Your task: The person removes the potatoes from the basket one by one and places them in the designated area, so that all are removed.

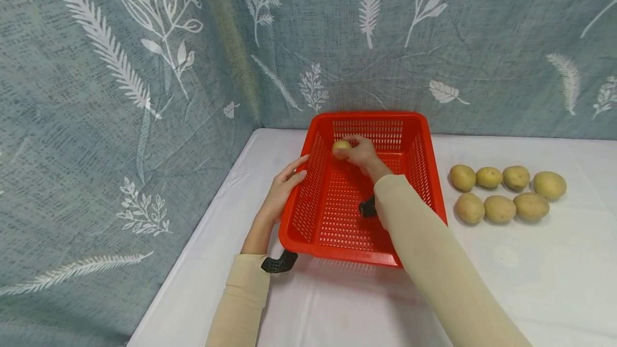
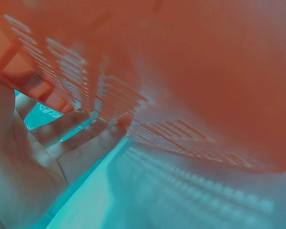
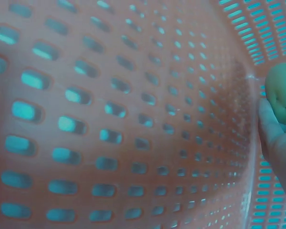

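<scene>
A red plastic basket [image 1: 337,255] with slotted walls stands on the white-covered table. Inside it, close to the back left corner, my right hand [image 1: 362,153] grips a yellow potato [image 1: 342,148] between thumb and fingers. The right wrist view shows part of this potato [image 3: 280,90] at its right edge, beside the perforated basket floor. On the basket's left side, my left hand [image 1: 281,191] rests against the rim and outer wall. Its fairly straight fingers [image 2: 93,148] touch the slotted wall from outside.
To the right of the basket, several potatoes [image 1: 499,209] lie on the white tablecloth [image 1: 530,283] in two rows. A grey-green leaf-patterned curtain [image 1: 337,31] hangs behind the table and along its left side.
</scene>
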Action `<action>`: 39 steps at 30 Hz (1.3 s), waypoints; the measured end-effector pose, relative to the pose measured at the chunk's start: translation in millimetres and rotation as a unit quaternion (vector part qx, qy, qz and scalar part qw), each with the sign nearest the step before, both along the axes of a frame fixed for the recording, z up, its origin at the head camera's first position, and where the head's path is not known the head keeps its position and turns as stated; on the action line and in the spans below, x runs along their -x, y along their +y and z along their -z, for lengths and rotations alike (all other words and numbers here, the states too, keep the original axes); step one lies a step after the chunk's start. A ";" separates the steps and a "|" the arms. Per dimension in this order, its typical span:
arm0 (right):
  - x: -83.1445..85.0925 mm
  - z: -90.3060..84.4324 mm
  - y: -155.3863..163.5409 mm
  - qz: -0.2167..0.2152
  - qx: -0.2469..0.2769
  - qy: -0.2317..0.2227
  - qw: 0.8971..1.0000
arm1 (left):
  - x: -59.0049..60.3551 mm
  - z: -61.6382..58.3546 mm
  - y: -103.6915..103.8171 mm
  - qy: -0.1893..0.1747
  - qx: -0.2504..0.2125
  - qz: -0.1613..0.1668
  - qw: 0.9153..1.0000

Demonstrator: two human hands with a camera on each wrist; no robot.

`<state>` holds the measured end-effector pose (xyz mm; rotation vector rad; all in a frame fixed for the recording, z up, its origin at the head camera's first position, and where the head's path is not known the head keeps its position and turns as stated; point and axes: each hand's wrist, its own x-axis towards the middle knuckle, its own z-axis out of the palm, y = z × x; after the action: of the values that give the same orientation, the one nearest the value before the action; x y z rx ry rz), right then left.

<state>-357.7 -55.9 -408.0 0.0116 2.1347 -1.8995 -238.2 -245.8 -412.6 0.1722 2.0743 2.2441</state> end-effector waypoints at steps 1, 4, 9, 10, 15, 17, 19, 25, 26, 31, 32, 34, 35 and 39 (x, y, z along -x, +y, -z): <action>0.2 -1.0 0.2 0.002 0.011 -0.006 1.000 | 0.2 0.1 -0.2 0.000 0.000 0.000 1.000; 0.5 -4.5 1.3 0.005 0.059 -0.029 0.998 | 0.3 0.5 -0.3 -0.001 0.003 -0.004 1.000; 0.8 -10.9 5.1 0.001 0.130 -0.058 0.990 | 1.0 0.8 1.8 -0.002 0.005 -0.002 1.000; 0.9 -11.8 5.5 -0.001 0.136 -0.061 0.989 | 0.9 1.3 1.9 -0.003 0.003 -0.002 1.000; 1.3 -16.9 8.8 -0.006 0.147 -0.071 0.987 | 1.0 2.7 1.9 -0.004 -0.002 -0.001 1.000; 1.9 -18.6 10.8 -0.007 0.148 -0.073 0.986 | 1.5 3.1 1.3 -0.002 -0.001 -0.003 1.000; 2.2 -20.5 13.3 -0.005 0.152 -0.078 0.985 | 2.0 3.5 0.8 0.000 0.001 -0.002 1.000; 4.8 -27.9 20.4 -0.007 0.146 -0.085 0.986 | 1.8 1.9 -0.2 0.003 -0.003 0.003 1.000; 5.2 -29.9 21.9 -0.011 0.142 -0.085 0.986 | 1.8 1.4 0.1 0.004 -0.003 0.003 1.000; 5.4 -42.6 27.8 -0.027 0.128 -0.084 0.988 | 1.9 0.3 0.8 0.004 -0.002 0.000 1.000; 5.2 -45.0 29.1 -0.033 0.124 -0.082 0.988 | 1.8 0.4 0.8 0.003 -0.002 -0.001 1.000; 4.6 -50.0 31.4 -0.036 0.115 -0.081 0.989 | 1.5 0.7 0.8 0.001 -0.003 -0.001 1.000; 4.5 -52.2 32.4 -0.037 0.113 -0.081 0.990 | 1.3 0.9 0.8 0.001 -0.003 -0.002 1.000; 3.0 -61.0 36.7 -0.046 0.103 -0.068 0.991 | 1.4 1.4 0.4 0.001 -0.001 -0.001 1.000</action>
<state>-360.7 -19.2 -347.0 0.0010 1.8126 -1.9938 -239.5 -245.4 -414.1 0.1715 2.0736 2.2481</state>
